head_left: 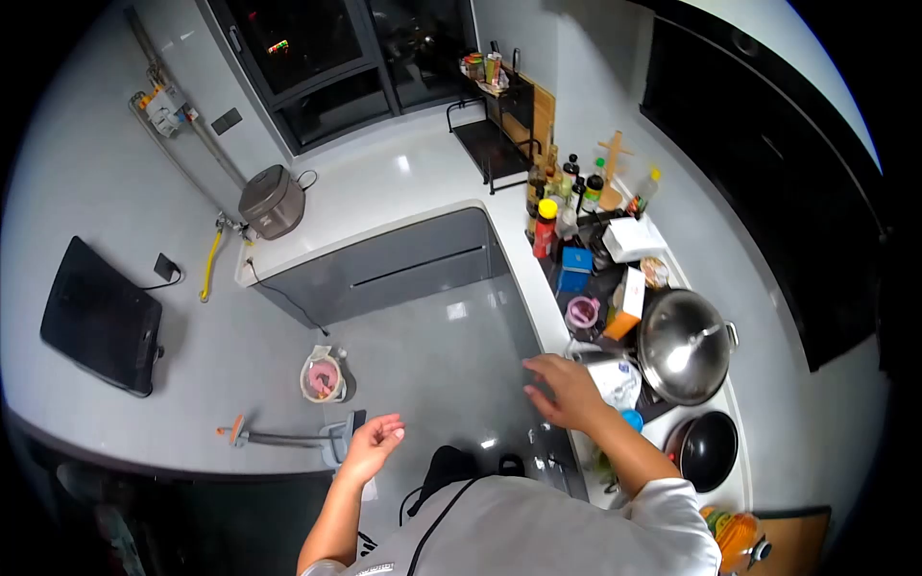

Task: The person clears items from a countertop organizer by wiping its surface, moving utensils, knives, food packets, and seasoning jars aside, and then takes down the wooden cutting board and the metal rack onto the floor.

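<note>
My left hand (373, 449) hangs over the floor with nothing in it, its fingers loosely stretched toward the right. Just left of it, a grey long-handled tool with an orange end (288, 439) lies low, its head partly behind the hand. My right hand (567, 390) hovers by the counter's front edge, fingers bent but apart and no object between them. Beside that hand on the counter are a white plastic packet (619, 382) and a round blue item (632, 420), partly covered by my forearm. A lidded steel wok (684, 346) sits farther right.
Sauce bottles (567, 182), a blue box (575, 270), an orange-and-white box (626, 303) and a pink cup (582, 312) crowd the right counter. A black pan (706, 451) is nearer me. A rice cooker (273, 202) stands back left; a waste bin (323, 377) stands on the floor.
</note>
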Available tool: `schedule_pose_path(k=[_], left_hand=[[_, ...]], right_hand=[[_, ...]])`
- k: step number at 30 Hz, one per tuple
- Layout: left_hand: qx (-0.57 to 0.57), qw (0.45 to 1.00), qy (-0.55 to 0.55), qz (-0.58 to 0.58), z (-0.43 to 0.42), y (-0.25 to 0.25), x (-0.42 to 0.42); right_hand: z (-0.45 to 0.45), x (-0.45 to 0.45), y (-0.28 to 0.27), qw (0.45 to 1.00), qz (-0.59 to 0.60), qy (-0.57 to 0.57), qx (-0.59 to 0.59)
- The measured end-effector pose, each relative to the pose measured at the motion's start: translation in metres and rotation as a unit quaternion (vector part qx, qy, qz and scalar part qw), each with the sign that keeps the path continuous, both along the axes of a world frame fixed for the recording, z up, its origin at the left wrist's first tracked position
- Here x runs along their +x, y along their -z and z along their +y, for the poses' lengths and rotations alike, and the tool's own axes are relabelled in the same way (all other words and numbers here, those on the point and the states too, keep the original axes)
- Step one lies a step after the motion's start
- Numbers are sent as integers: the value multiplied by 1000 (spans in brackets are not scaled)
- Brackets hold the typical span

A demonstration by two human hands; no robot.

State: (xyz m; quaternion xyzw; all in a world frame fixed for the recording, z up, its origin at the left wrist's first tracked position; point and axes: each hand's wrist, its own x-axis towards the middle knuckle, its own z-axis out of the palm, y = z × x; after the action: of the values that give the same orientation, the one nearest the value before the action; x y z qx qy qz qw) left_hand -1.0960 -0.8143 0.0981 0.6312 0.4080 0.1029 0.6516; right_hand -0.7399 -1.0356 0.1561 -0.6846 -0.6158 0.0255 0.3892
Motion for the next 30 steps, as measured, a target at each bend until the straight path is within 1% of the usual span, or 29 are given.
schedule_pose_path(k=[2,5,6,9,10,11,13,14,15,17,19,20,21,23,25,26,27,29,30], left_hand=[[1,999,-28,-15,42,18,10],[-28,999,-40,-22,112,39,35],[-35,997,-49,-39,137,47,46],[-31,999,-9,-16,222,52,88],[3,1000,23,-15,250,50,105],[22,998,59,3,279,48,124],[62,988,133,50,333,17,164],[125,981,145,40,351,0,188],[140,977,159,28,371,-11,214],[172,968,185,1,408,-27,270],[150,964,213,-59,439,-36,331],[135,961,224,-87,449,-38,358],[112,960,234,-108,458,-40,385],[72,953,253,-147,475,-50,434],[42,958,246,-141,487,-56,481],[20,961,245,-128,492,-57,493],[32,960,251,-118,500,-57,508],[57,957,267,-99,521,-59,536],[49,962,251,-97,530,-61,546]], right_hand=[[57,20,-1,999,-22,-33,-25],[135,52,1,998,-27,-39,-45],[156,58,-4,999,-27,-19,-21],[209,86,-14,997,20,49,-61],[224,96,-21,995,37,67,-63],[239,112,-26,994,25,83,-68],[261,144,-28,990,12,115,-77],[274,162,-28,986,6,146,-75],[286,182,-31,985,-15,162,-57],[313,214,-51,970,46,215,-101],[344,259,-55,972,-1,231,-32],[359,280,-64,967,23,250,-49],[377,306,-62,964,53,261,3],[413,367,-73,958,75,278,19],[453,431,-95,937,17,348,-9],[473,465,-102,933,4,360,18],[496,505,-109,928,-8,371,44],[542,575,-116,909,-47,411,54],[564,605,-117,901,-56,429,30]])
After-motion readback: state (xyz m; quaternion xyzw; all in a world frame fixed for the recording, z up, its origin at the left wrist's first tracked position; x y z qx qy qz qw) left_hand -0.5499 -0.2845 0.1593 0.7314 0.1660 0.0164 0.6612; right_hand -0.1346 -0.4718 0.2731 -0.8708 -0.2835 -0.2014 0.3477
